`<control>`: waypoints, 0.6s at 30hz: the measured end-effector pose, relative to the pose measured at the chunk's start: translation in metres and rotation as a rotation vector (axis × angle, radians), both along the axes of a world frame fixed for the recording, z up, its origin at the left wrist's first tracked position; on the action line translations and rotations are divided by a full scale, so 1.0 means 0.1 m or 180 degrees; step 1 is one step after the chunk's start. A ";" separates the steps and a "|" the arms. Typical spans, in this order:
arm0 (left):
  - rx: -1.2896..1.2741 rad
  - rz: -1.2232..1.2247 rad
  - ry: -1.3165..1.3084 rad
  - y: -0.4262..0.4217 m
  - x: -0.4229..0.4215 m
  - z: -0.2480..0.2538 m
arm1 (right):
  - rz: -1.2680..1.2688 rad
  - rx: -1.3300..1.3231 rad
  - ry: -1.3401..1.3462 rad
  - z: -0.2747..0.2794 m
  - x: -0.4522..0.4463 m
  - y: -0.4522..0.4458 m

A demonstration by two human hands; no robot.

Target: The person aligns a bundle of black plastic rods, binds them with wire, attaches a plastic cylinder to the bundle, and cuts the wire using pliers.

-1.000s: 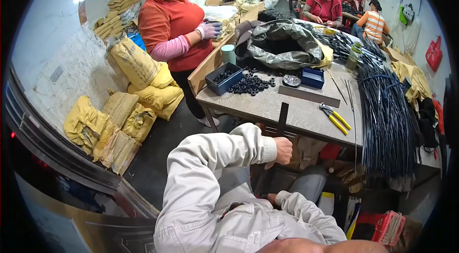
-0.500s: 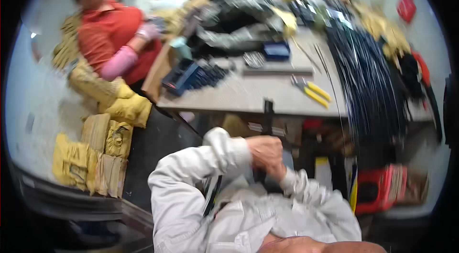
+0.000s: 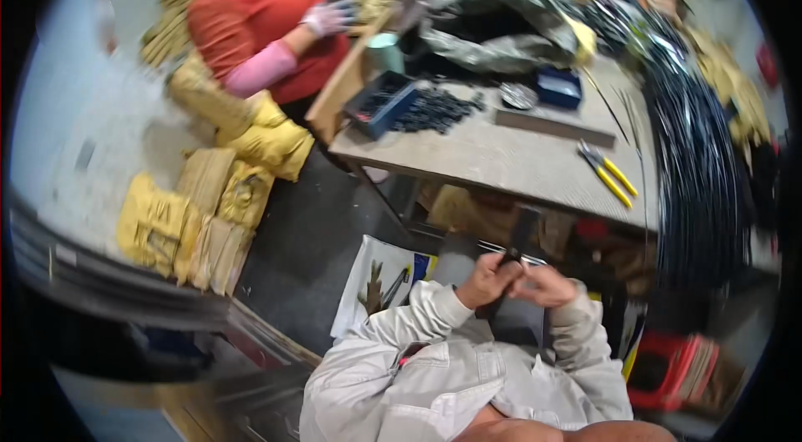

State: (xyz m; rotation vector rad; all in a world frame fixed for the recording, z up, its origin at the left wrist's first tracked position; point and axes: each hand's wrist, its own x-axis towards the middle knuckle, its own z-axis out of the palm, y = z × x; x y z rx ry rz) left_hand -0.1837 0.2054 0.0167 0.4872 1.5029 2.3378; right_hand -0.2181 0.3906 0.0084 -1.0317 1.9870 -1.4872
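Over my lap, a black flat strip (image 3: 524, 229) sticks up from between my hands, its far end pointing at the table edge. My left hand (image 3: 486, 281) is closed round its lower part. My right hand (image 3: 545, 285) has its fingers bent in against the same piece, close beside the left fingertips. The strip's lower end is partly hidden by my hands. Ahead on the table lie yellow-handled pliers (image 3: 608, 175), apart from both hands.
The table (image 3: 484, 154) carries a blue box (image 3: 380, 108), small black parts (image 3: 439, 110), another blue box (image 3: 559, 88), a metal bar (image 3: 555, 126) and long black strands (image 3: 697, 166). A co-worker in red (image 3: 259, 20) stands at left, near yellow sacks (image 3: 267, 141). A red crate (image 3: 668, 367) stands low right.
The view has swung left, so the table appears farther right. My hands, bunched one over the other before, are now side by side on the black strip. The co-worker's gloved hand has shifted in view.
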 end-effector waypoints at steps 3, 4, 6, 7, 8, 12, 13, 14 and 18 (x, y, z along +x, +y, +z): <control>0.0836 -0.0280 0.0344 0.13 -0.05 0.00 | -0.0703 -0.0503 0.0035 1.01 -0.33 0.01; 0.0940 -0.0370 0.0448 0.14 -0.11 -0.03 | -0.0365 -0.0422 0.0751 1.34 -0.41 -0.08; 0.1129 -0.0368 0.0436 0.12 -0.16 0.12 | 0.0603 -0.1018 0.1336 1.54 -0.51 -0.25; 0.0756 0.0089 0.0563 0.11 -0.21 0.11 | 0.1470 -0.0738 0.1418 1.74 -0.54 -0.31; 0.0385 0.0514 0.0649 0.12 -0.24 0.08 | 0.2300 -0.0443 0.1452 1.94 -0.59 -0.38; 0.0212 0.0998 -0.0528 0.06 -0.34 0.01 | 0.2342 -0.0062 0.0243 1.68 -0.91 -0.46; 0.0295 0.0853 -0.0797 0.00 -0.35 -0.01 | 0.1270 0.0214 0.0554 1.76 -0.93 -0.54; 0.0378 0.0733 -0.1029 -0.03 -0.37 -0.03 | 0.0643 0.0486 0.1019 1.67 -1.14 -0.62; 0.0108 0.0660 -0.1208 0.00 -0.40 -0.26 | -0.0751 0.0749 0.2411 1.06 -2.19 -0.79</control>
